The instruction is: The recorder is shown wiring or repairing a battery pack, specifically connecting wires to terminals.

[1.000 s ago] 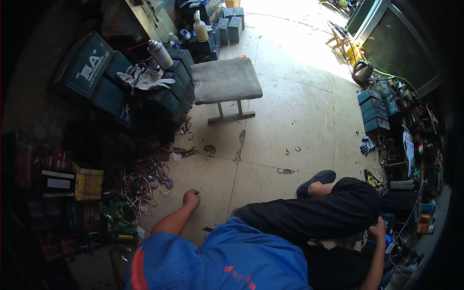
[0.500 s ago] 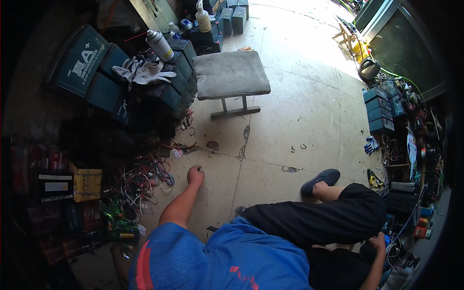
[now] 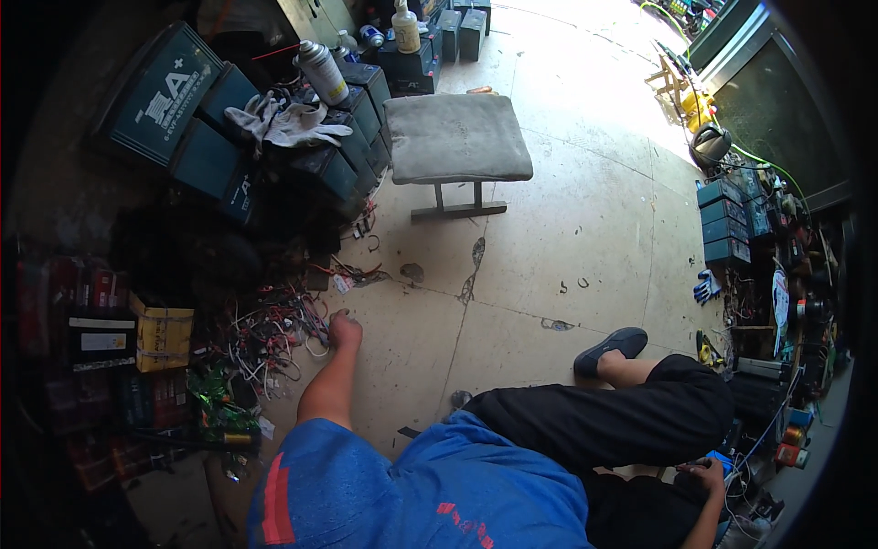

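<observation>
My left hand (image 3: pixel 344 331) reaches low over the floor, its fingers curled, at the right edge of a pile of tangled red, white and dark wires (image 3: pixel 267 340). Whether it grips a wire is hidden. At the lower right, my right hand (image 3: pixel 706 472) is closed beside my dark trouser leg. A small dark object juts leftward from its fingers, too small to name. Just behind that hand is a bright blue thing (image 3: pixel 721 460), partly covered.
A grey padded stool (image 3: pixel 457 137) stands ahead. Dark batteries (image 3: pixel 210 156) line the left, bearing white gloves (image 3: pixel 288 123) and a spray can (image 3: pixel 322 73). More batteries (image 3: pixel 724 220) and a blue-and-white glove (image 3: pixel 706 285) lie right. A yellow box (image 3: pixel 163 337) sits at left.
My left hand has moved leftward to the edge of the wire pile. My right hand has shifted slightly down and left, and a small dark object now shows in it. The view has shifted slightly.
</observation>
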`<action>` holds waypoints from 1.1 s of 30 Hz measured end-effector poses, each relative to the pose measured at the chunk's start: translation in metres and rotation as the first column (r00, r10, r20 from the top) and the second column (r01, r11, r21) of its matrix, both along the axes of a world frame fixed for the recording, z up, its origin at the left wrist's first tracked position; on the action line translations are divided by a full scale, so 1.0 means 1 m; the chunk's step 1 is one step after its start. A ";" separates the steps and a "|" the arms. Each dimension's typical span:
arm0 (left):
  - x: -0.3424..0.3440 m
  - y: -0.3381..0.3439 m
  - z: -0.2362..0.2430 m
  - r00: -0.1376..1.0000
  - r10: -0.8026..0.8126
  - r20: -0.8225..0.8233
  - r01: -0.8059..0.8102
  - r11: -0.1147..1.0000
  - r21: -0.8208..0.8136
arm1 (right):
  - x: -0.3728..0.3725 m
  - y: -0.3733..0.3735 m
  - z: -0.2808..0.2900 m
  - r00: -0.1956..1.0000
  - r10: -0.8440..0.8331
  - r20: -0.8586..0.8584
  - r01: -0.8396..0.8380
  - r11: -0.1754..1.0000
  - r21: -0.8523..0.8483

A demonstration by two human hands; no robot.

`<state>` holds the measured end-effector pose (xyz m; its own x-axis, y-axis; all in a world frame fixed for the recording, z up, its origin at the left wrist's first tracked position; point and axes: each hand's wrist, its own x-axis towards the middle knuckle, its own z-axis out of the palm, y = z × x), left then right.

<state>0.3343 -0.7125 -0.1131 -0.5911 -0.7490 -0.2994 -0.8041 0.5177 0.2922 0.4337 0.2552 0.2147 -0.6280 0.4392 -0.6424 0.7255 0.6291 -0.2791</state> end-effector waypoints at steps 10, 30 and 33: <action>-0.030 -0.018 0.006 0.984 -0.159 -0.074 0.159 0.987 -0.006 | 0.014 -0.053 0.042 0.996 -0.057 0.073 0.048 0.991 0.124; -0.085 -0.027 0.012 0.976 -0.217 0.011 0.216 0.974 0.062 | 0.019 -0.066 0.053 0.988 -0.069 0.135 0.055 0.993 0.109; -0.096 -0.036 -0.003 0.980 -0.183 -0.072 0.188 0.980 0.059 | 0.019 -0.072 0.051 0.975 -0.208 0.080 0.210 0.978 -0.018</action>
<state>0.2381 -0.7483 -0.1160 -0.7381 -0.6044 -0.2998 -0.6735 0.6342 0.3797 0.4525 0.1828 0.2653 -0.4725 0.5378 -0.6983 0.8600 0.4547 -0.2318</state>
